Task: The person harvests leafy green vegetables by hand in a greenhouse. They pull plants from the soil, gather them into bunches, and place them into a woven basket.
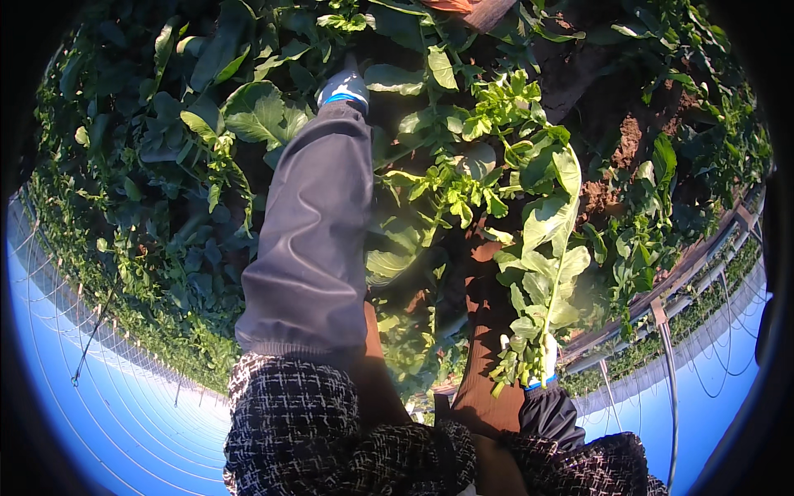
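My left hand (344,87), in a white glove with a blue cuff, reaches down among the leafy green plants at the upper middle. Leaves and shadow hide its fingertips, so what it touches cannot be told. At the lower right, my right hand (550,353), gloved alike, is closed around the cut-looking lower ends of several leafy green stems (561,266). Their long, lobed leaves extend up the picture from the hand, over the brown-trousered leg and the soil. More leafy green plants (257,115) stand close to the left hand.
Dense greens surround my legs, with brown soil (628,139) showing at the right. A metal pipe (667,353) and thin hoops rise at the lower right; more hoops curve at the lower left. Part of an orange object (450,5) shows at the top edge, beside a brown, wood-like piece (490,13).
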A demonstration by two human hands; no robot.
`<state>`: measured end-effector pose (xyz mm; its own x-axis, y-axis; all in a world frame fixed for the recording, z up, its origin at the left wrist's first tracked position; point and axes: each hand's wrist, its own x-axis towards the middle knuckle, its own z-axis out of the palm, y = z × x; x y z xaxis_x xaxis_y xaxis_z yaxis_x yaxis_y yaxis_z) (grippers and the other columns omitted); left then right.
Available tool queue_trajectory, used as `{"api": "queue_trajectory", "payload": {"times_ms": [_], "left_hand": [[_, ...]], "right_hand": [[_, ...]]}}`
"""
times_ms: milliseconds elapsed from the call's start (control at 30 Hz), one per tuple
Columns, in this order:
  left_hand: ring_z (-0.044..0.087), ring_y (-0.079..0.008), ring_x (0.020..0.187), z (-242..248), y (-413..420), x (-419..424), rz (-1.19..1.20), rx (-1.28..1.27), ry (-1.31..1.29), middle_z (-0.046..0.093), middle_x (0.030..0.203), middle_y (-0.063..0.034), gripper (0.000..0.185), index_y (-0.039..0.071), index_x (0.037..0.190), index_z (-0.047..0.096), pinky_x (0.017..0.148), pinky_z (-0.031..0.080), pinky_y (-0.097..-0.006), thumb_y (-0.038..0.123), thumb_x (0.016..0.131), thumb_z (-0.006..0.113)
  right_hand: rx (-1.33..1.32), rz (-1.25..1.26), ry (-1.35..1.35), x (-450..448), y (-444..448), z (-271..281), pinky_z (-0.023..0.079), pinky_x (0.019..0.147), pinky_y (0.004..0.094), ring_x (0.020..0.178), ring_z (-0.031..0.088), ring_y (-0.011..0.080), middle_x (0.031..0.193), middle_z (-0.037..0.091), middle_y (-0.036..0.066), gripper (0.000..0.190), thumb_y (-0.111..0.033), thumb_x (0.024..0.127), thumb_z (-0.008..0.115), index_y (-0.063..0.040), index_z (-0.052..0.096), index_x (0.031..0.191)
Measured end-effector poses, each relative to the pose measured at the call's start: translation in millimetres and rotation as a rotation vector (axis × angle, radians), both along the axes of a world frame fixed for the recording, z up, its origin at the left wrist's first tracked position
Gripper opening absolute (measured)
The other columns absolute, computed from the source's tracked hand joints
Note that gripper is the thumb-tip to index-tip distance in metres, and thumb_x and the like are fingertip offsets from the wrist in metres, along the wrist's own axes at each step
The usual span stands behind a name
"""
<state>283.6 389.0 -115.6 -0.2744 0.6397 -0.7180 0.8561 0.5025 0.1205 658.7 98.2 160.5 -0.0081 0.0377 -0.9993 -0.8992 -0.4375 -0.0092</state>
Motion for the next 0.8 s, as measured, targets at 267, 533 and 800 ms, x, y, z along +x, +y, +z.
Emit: {"api": "queue_trajectory", "payload": {"times_ms": [267,533,800], "left_hand": [[0.055,-0.0282,0.092,134.6,-82.7,14.4,-0.213,0.678,0.052,0.057,0.101,-0.0093,0.026,0.013,0.096,0.061,0.075,0.047,-0.0352,0.010,0.070,0.063],[0.055,-0.0123,0.066,304.4,-172.4,34.1,0.302,0.441,-0.548,0.056,0.088,-0.0064,0.023,0.007,0.097,0.062,0.056,0.043,-0.0193,0.004,0.074,0.064],[0.055,-0.0265,0.089,338.8,-251.5,106.0,-0.019,0.089,-0.900,0.055,0.099,-0.0092,0.036,0.012,0.106,0.056,0.074,0.046,-0.0320,0.006,0.070,0.058]], "right_hand": [[0.077,0.082,0.071,-1.2,2.9,1.8,0.035,0.094,0.0552,0.101,0.053,0.0326,0.113,0.053,0.016,0.044,-0.024,0.078,0.056,-0.002,0.046,0.115],[-0.276,0.408,0.109,-49.8,30.3,10.7,0.038,0.038,0.0220,0.039,0.042,0.0096,0.053,0.047,-0.001,0.012,-0.016,0.082,0.056,-0.004,0.056,0.079],[0.379,1.007,0.135,-110.8,10.6,36.2,0.047,0.075,0.0276,0.087,0.056,0.0178,0.099,0.056,0.009,0.032,-0.001,0.079,0.052,-0.001,0.048,0.110]]}}
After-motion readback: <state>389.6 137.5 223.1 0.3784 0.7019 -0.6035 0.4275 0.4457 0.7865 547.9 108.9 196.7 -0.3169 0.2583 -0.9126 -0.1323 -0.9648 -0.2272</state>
